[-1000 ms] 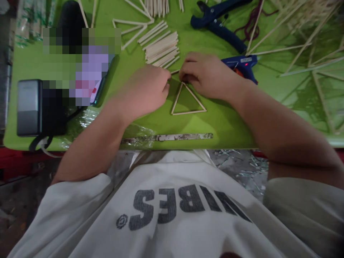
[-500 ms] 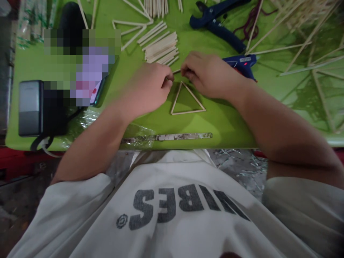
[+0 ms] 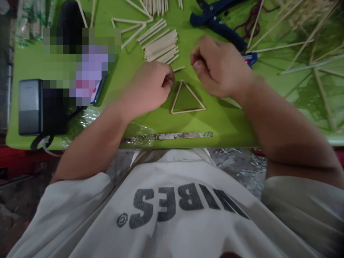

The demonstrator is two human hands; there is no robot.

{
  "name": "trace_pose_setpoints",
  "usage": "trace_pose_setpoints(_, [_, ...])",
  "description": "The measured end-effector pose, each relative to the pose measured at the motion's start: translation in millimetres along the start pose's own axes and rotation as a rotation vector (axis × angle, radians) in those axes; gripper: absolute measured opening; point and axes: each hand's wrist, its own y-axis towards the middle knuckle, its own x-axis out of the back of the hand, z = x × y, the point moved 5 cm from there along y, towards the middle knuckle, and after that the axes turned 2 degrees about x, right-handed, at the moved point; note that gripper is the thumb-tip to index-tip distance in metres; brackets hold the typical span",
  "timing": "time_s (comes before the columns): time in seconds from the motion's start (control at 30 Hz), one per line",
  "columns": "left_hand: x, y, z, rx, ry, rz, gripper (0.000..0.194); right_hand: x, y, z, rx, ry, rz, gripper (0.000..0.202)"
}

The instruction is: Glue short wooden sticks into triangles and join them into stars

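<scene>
Between its curled thumb and fingers, my left hand (image 3: pixel 154 84) pinches a short wooden stick (image 3: pixel 179 68), whose free end points right. My right hand (image 3: pixel 216 68) is apart from that stick, fingers curled in; whatever they may hold is hidden. Just below and between the hands, a small triangle of thin wooden sticks (image 3: pixel 188 111) lies flat on the green table (image 3: pixel 228 125). Partly behind my right hand is a blue glue gun (image 3: pixel 250 59) with a red light. Bundled cut sticks (image 3: pixel 161 46) lie beyond my left hand.
Blue cutters (image 3: pixel 215 21) lie at the back beside purple string (image 3: pixel 252 25). Long stick frames (image 3: pixel 322 96) spread over the right side. A flat worn strip (image 3: pixel 184 135) lies along the front edge. At left are a power bank (image 3: pixel 30 107) and a partly blurred phone (image 3: pixel 94 71).
My right hand has moved right and slightly up, away from the short stick and over more of the glue gun. My left hand has stayed with the stick.
</scene>
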Motion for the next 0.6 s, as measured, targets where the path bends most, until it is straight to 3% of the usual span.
trace_pose_setpoints(0.13, [0.7, -3.6, 0.5, 0.038, -0.013, 0.062, 0.046, 17.2, -12.1, -6.0, -0.039, 0.011, -0.075, 0.054])
trace_pose_setpoints(0.27, [4.2, -7.8, 1.5, 0.048, -0.042, 0.087, 0.049, 37.5, -30.1, -13.4, -0.010, 0.060, -0.378, 0.065])
trace_pose_setpoints(0.33, [6.7, -8.9, 0.8, 0.010, -0.027, 0.059, 0.048, 44.5, -37.3, -16.6, -0.048, 0.102, -0.443, 0.065])
trace_pose_setpoints(0.4, [7.0, -9.2, 0.9, -0.021, -0.007, 0.053, 0.047, 46.9, -38.9, -14.3, -0.087, 0.076, -0.354, 0.063])
trace_pose_setpoints(0.53, [4.9, -7.5, 3.8, -0.031, -0.002, 0.060, 0.047, 33.1, -35.4, 3.7, -0.059, -0.110, 0.100, 0.049])
trace_pose_setpoints(0.6, [4.8, -6.3, 5.5, -0.031, 0.001, 0.051, 0.045, 24.2, -36.0, 13.7, -0.019, -0.156, 0.203, 0.043])
